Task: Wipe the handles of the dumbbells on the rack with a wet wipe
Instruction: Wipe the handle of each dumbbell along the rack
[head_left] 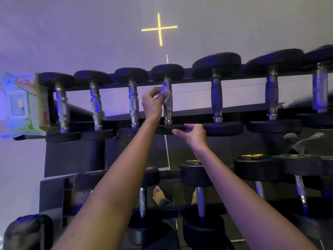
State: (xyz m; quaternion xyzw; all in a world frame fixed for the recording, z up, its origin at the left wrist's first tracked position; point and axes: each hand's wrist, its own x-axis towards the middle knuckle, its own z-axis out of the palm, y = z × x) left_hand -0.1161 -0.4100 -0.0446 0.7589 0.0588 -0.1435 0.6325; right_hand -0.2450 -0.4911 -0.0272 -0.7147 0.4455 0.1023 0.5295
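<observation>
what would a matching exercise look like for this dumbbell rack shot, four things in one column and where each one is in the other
Column A
1. white wet wipe
2. green and white pack of wipes
3. right hand
4. glowing yellow cross

Column B
a. on the wall above the rack
b. pinched in the left hand against a chrome dumbbell handle
c. resting on the near black head of that same dumbbell
d. at the left end of the rack's top row

Pairs: 1-b, 2-d, 3-c, 4-a
</observation>
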